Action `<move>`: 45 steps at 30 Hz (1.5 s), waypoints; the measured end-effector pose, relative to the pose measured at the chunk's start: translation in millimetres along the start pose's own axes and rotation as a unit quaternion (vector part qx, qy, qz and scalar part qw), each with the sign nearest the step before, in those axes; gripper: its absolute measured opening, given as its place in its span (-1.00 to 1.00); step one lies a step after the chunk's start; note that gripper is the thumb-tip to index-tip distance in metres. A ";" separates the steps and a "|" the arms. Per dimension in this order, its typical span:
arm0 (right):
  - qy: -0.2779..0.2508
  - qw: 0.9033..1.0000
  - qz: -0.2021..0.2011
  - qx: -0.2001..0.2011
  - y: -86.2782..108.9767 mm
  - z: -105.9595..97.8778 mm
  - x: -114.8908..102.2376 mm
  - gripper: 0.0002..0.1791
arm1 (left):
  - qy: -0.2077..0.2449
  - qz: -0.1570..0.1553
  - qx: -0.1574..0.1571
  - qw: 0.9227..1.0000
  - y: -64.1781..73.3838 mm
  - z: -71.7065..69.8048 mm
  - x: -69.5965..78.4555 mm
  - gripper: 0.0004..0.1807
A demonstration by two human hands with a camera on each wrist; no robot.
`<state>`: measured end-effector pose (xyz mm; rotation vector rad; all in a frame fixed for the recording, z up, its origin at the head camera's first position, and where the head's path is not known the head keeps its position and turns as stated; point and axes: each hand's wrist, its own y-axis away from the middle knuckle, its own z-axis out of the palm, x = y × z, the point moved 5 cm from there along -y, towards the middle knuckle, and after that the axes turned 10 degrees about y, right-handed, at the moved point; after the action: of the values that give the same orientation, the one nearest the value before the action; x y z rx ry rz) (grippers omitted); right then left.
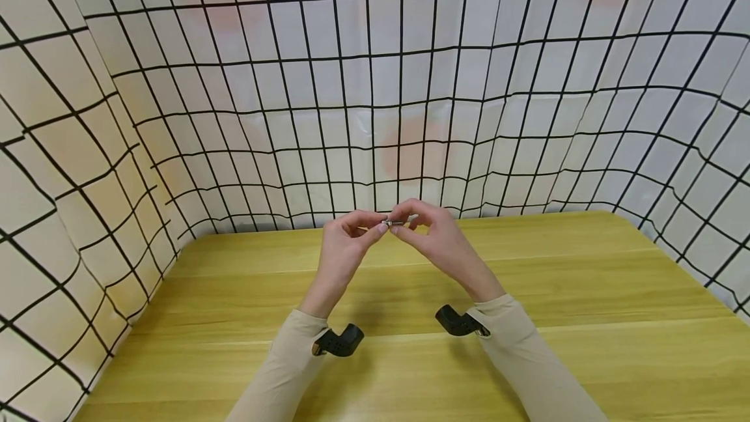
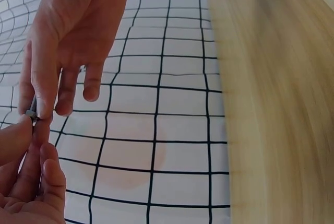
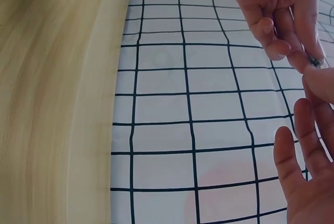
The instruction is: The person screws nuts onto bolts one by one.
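Note:
A small grey metal bolt (image 1: 396, 223) is held level between both hands above the far part of the table. My left hand (image 1: 342, 246) pinches its left end with thumb and index finger. From the other side, the thumb and index finger of my right hand (image 1: 436, 233) grip the shaft. The left wrist view shows a nut-like collar on the bolt (image 2: 31, 114), right where the fingertips meet. In the right wrist view the fingertips cover most of the bolt (image 3: 314, 62), so only a dark bit shows.
A wooden table (image 1: 586, 292) lies under the hands. White sheeting with a black grid (image 1: 387, 83) rises behind its far edge and along both sides. Each sleeve carries a black wrist mount, one on the left (image 1: 342, 341) and one on the right (image 1: 454, 321).

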<state>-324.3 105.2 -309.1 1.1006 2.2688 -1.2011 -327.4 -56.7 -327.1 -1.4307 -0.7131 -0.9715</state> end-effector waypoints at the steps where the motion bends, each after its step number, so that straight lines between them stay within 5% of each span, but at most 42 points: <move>1: 0.002 1.000 0.002 0.001 -0.5 1.1 5.1 -0.89 | -0.001 0.001 -0.001 1.000 -0.2 0.2 -0.1 -0.90; 32: 0.046 0.999 0.013 0.004 -0.5 2.2 12.2 -0.76 | -0.005 0.003 -0.001 1.000 0.1 0.7 -0.9 -0.92; 45: -0.020 1.000 -0.002 -0.005 -0.3 0.7 6.9 -0.85 | 0.008 -0.003 0.014 1.000 0.9 -0.3 0.5 -0.84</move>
<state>-328.9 107.8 -313.5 1.0575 2.2459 -1.2011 -326.4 -57.1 -327.2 -1.3958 -0.7165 -0.9735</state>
